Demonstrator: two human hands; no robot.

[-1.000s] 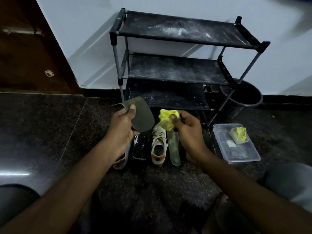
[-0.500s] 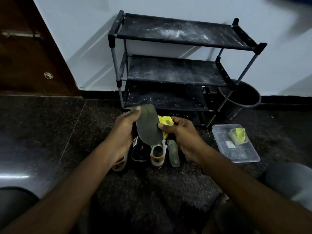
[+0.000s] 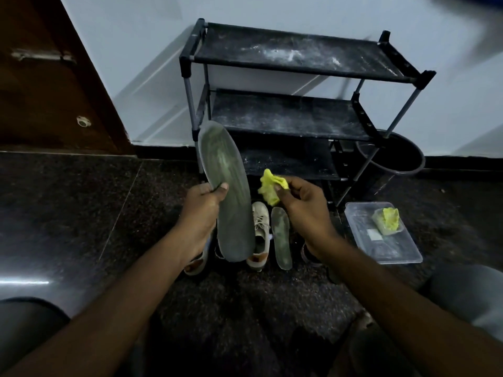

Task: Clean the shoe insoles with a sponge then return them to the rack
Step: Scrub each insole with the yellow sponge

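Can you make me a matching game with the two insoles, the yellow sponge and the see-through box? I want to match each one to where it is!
Things
1. larger-looking insole
2. yellow sponge
3. smaller-looking insole
4. see-through box

Places
A. lying on the floor beside the beige shoe
B. pinched in the right hand
C. on the floor by the rack's right side, with a yellow lump inside
D. held up in the left hand

Pairs: 1-D, 2-B, 3-A, 4-C
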